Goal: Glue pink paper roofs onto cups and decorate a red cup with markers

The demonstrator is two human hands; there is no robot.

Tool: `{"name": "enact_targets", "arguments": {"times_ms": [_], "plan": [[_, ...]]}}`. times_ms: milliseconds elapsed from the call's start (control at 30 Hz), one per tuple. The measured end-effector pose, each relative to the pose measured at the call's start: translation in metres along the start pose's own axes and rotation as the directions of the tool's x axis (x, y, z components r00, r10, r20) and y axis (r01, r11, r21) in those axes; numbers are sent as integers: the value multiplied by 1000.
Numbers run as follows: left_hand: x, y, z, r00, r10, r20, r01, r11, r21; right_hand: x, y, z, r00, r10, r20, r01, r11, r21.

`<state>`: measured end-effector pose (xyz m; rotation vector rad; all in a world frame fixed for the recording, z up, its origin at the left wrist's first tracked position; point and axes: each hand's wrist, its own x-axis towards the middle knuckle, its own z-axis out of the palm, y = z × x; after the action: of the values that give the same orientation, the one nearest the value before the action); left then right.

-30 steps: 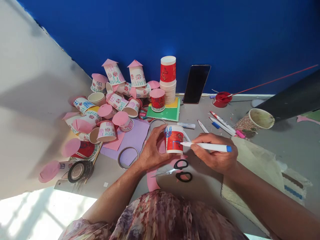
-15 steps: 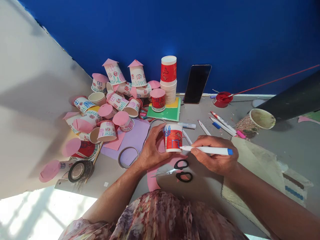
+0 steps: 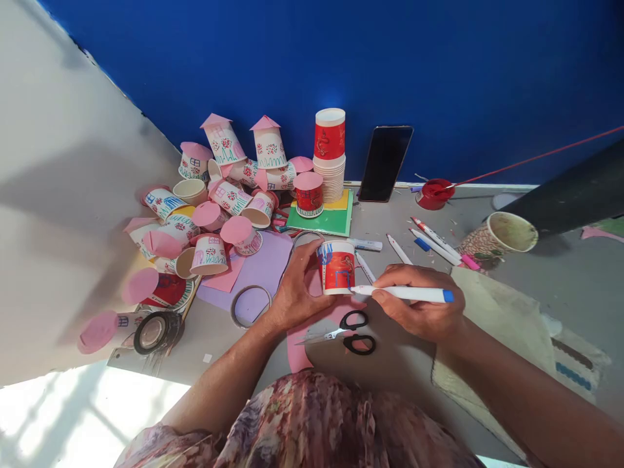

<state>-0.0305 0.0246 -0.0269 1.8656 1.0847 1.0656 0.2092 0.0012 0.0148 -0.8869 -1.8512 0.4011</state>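
Paper cup point(image 3: 337, 267), red with blue marks on it, stands upside down on the grey table point(image 3: 390, 214) right in front of you, on a pink sheet; your left hand point(image 3: 296, 290) wraps its left side, thumb reaching up over the top edge and fingers curled behind. Your right hand point(image 3: 420, 305) pinches a white marker point(image 3: 402, 293) with a blue end, fingers closed around the barrel, and the tip touches the cup's lower right side beside a small blue square drawn there. Black-handled scissors point(image 3: 351, 331) lie just below the cup, between your two wrists. To the left sits a heap of decorated cups point(image 3: 219, 201) with pink paper tops, some upright, most tipped over. Behind your cup a stack of plain cups point(image 3: 329, 156) stands on green card, and a dark phone point(image 3: 385, 162) leans against the blue wall. Loose markers point(image 3: 436, 242) lie to the right, near a patterned cup point(image 3: 497, 237)
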Motion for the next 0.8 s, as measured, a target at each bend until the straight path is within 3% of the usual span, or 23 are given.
{"name": "enact_targets", "arguments": {"times_ms": [567, 800], "plan": [[-3, -1, 7, 997, 72, 21, -72, 996, 52, 0, -4, 5, 1000, -27, 13, 27, 1000, -9], [-4, 2, 5, 999, 22, 34, -22, 1000, 11, 0, -3, 4, 1000, -21, -17, 20, 998, -55]]}}
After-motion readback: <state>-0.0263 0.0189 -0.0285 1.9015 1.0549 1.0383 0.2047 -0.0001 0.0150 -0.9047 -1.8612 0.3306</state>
